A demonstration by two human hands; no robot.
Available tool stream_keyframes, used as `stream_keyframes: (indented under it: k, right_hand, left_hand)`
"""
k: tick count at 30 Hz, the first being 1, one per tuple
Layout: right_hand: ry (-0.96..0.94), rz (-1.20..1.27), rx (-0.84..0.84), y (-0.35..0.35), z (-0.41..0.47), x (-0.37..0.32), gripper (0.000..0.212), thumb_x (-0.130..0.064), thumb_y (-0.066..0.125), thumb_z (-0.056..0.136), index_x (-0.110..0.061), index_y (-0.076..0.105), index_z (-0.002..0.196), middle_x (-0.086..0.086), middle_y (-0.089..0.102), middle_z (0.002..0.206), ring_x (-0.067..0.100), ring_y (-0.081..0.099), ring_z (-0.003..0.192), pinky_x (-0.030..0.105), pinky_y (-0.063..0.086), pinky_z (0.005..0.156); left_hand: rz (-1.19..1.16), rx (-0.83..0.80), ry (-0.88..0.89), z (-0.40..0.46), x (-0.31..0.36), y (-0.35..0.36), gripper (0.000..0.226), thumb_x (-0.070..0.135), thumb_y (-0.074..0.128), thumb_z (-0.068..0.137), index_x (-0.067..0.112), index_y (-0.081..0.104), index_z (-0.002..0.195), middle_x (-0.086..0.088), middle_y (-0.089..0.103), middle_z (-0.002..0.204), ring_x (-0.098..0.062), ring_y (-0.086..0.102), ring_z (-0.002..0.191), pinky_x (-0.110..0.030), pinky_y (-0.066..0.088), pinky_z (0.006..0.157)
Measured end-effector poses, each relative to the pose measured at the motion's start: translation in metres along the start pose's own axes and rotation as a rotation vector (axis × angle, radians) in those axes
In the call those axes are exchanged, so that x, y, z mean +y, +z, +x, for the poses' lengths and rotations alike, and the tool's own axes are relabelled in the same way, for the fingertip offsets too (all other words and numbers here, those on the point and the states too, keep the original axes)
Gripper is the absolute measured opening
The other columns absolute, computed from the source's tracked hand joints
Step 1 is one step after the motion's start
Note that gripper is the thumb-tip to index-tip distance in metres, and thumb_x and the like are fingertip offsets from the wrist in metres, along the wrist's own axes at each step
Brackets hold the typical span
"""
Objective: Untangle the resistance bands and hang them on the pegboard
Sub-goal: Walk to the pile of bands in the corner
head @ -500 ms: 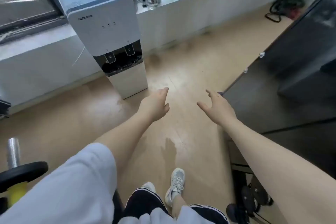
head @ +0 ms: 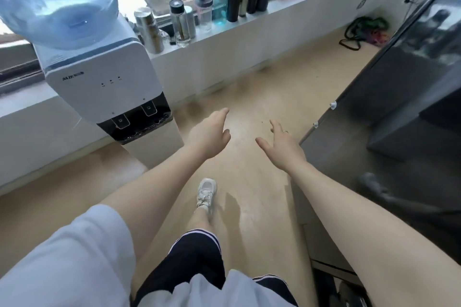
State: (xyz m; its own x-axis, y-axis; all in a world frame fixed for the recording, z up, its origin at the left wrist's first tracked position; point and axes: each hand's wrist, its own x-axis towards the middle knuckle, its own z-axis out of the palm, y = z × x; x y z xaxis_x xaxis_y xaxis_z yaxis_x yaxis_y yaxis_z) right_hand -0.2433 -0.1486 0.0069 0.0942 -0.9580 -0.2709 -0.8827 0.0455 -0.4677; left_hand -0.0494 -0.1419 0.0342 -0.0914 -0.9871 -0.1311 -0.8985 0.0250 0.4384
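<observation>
Head view, resistance bands apparently tangled, green, black, far corner

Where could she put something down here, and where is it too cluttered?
The tan floor is bare between the water dispenser and the dark cabinet, ahead of both open hands. The windowsill is packed with bottles. The far corner holds the tangled resistance bands.

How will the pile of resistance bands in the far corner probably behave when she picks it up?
The resistance bands lie in loose, overlapping loops on the floor, so they are probably floppy and would dangle. Being intertwined, several will likely lift together as a clump. Both the left hand and right hand are empty.
</observation>
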Motion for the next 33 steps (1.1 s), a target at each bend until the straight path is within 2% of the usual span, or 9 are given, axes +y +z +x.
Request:
stream_keyframes:
  k: [5, 10, 13, 17, 20, 23, 29, 33]
  right_hand:
    - [0.033, 0.027, -0.012, -0.006, 0.099, -0.016, 0.069, -0.05, 0.046, 0.091, -0.017, 0.019, 0.146, 0.008, 0.043, 0.143, 0.027, 0.035, 0.133, 0.04, 0.037, 0.099]
    - [0.13, 0.057, -0.022, -0.041, 0.198, -0.04, 0.066, -0.05, 0.046, 0.091, -0.018, 0.024, 0.144, 0.006, 0.045, 0.141, 0.023, 0.027, 0.137, 0.044, 0.036, 0.103]
    - [0.163, 0.016, -0.054, -0.07, 0.247, -0.039, 0.067, -0.05, 0.047, 0.09, -0.017, 0.024, 0.144, 0.006, 0.042, 0.144, 0.023, 0.026, 0.137, 0.045, 0.036, 0.104]
    - [0.22, 0.025, -0.071, -0.111, 0.298, -0.029, 0.063, -0.044, 0.048, 0.093, -0.014, 0.027, 0.144, 0.008, 0.041, 0.144, 0.027, 0.031, 0.136, 0.042, 0.033, 0.107]
    - [0.334, 0.094, -0.015, -0.136, 0.338, -0.01, 0.056, -0.036, 0.045, 0.095, -0.012, 0.029, 0.143, 0.012, 0.045, 0.142, 0.03, 0.04, 0.13, 0.042, 0.035, 0.106]
    - [0.375, 0.059, -0.056, -0.151, 0.376, 0.014, 0.05, -0.028, 0.043, 0.097, -0.007, 0.031, 0.141, 0.015, 0.042, 0.144, 0.032, 0.04, 0.131, 0.037, 0.033, 0.107]
    - [0.434, 0.051, -0.069, -0.206, 0.479, 0.071, 0.059, -0.035, 0.044, 0.097, -0.006, 0.024, 0.144, 0.017, 0.041, 0.144, 0.032, 0.04, 0.131, 0.04, 0.034, 0.107]
    - [0.453, 0.031, -0.024, -0.269, 0.556, 0.1, 0.059, -0.037, 0.044, 0.097, -0.006, 0.026, 0.144, 0.018, 0.04, 0.143, 0.033, 0.04, 0.131, 0.042, 0.035, 0.107]
  left_hand:
    - [0.011, 0.006, -0.009, 0.099, -0.038, -0.022, 0.057, 0.018, 0.041, 0.09, 0.015, 0.024, 0.144, -0.005, 0.044, 0.136, -0.028, 0.049, 0.118, -0.044, 0.046, 0.091]
    - [0.004, -0.044, 0.017, 0.216, -0.06, -0.065, 0.059, 0.017, 0.043, 0.089, 0.016, 0.022, 0.145, -0.004, 0.044, 0.138, -0.027, 0.051, 0.117, -0.04, 0.046, 0.091]
    - [0.093, -0.115, 0.118, 0.285, -0.058, -0.085, 0.061, 0.017, 0.043, 0.09, 0.017, 0.019, 0.146, -0.003, 0.043, 0.139, -0.026, 0.049, 0.12, -0.039, 0.046, 0.091]
    - [0.21, -0.229, 0.243, 0.356, -0.039, -0.095, 0.064, 0.018, 0.044, 0.09, 0.018, 0.015, 0.148, -0.001, 0.034, 0.147, -0.025, 0.044, 0.126, -0.04, 0.045, 0.094]
    - [0.186, -0.281, 0.313, 0.414, -0.017, -0.09, 0.064, 0.018, 0.044, 0.089, 0.018, 0.017, 0.147, 0.0, 0.034, 0.148, -0.023, 0.044, 0.127, -0.036, 0.044, 0.096]
    - [0.15, -0.313, 0.37, 0.469, 0.004, -0.077, 0.062, 0.018, 0.043, 0.09, 0.018, 0.02, 0.147, 0.001, 0.037, 0.146, -0.021, 0.045, 0.125, -0.032, 0.042, 0.096]
    - [0.208, -0.388, 0.465, 0.598, 0.056, -0.057, 0.062, 0.017, 0.043, 0.089, 0.019, 0.02, 0.147, 0.0, 0.039, 0.144, -0.022, 0.045, 0.126, -0.033, 0.041, 0.099]
    - [0.207, -0.389, 0.448, 0.69, 0.103, -0.06, 0.059, 0.019, 0.043, 0.09, 0.02, 0.023, 0.146, 0.002, 0.035, 0.147, -0.021, 0.043, 0.129, -0.033, 0.04, 0.1]
